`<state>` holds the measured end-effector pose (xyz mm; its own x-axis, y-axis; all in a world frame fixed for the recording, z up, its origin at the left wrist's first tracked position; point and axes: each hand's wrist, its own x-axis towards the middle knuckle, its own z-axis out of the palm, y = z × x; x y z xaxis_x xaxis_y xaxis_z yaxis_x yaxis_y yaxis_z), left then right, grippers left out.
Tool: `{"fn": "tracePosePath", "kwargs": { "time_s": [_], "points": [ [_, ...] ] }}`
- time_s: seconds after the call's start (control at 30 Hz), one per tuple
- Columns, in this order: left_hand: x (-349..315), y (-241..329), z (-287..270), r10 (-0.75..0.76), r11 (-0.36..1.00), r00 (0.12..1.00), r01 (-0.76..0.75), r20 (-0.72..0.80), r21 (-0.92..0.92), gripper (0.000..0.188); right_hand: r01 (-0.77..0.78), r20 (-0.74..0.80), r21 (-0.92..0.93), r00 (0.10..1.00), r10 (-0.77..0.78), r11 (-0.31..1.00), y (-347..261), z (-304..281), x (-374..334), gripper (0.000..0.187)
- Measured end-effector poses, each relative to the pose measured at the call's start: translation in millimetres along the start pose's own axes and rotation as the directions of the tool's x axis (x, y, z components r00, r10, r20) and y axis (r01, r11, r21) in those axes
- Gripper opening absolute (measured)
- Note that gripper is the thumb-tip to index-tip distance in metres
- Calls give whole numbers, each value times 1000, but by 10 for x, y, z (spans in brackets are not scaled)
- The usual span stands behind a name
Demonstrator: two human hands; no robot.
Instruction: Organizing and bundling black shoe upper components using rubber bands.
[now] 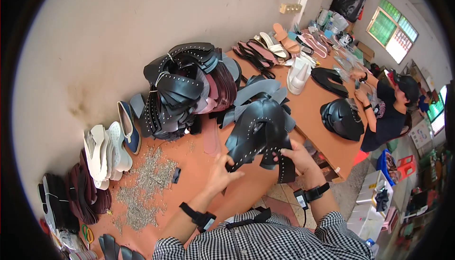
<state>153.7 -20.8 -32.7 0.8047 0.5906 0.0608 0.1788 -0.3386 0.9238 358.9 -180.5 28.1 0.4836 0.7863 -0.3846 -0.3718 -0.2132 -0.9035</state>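
Note:
My right hand (298,158) grips one end of a black studded shoe upper (258,141), a curved strap piece with a row of silver studs. At the upper's other end my left hand (222,173) is closed with its fingers round the edge, the thumb sticking out. Just beyond lies a pile of grey-black upper pieces (259,91), partly hidden by the held one. A tall heap of bundled black studded uppers (177,91) stands against the wall, tied with bands. Loose silver studs (147,189) are scattered on the brown table (189,203) left of my left hand.
White soles (116,148), a blue shoe (129,127) and dark insole stacks (85,191) line the wall at left. Scissors (87,234) lie near the lower left. Sandals (286,41) and black uppers (342,120) are at right, where a co-worker (391,110) works.

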Motion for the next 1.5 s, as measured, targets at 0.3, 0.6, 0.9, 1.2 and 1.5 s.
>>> {"fn": "tracePosePath", "kwargs": {
  "time_s": [0.3,0.6,0.9,1.2,1.5],
  "points": [
    [1070,-516,753,-53,887,989,112,-141,448,59,-43,-396,-572,889,-230,819,634,-792,1466,85],
    [1354,-490,954,-403,778,888,459,-221,429,55,-93,-299,-947,601,-741,307,618,-606,1281,72],
    [1131,-477,948,-231,940,960,262,-159,219,41,-52,-164,-118,986,33,992,643,65,1404,68],
    [1016,-734,907,-326,741,944,290,53,-605,27,-170,-26,67,985,172,983,719,47,1513,54],
    [1037,-640,862,-439,412,881,372,176,-832,21,-182,79,395,983,164,901,666,-95,1421,32]
  ]
}}
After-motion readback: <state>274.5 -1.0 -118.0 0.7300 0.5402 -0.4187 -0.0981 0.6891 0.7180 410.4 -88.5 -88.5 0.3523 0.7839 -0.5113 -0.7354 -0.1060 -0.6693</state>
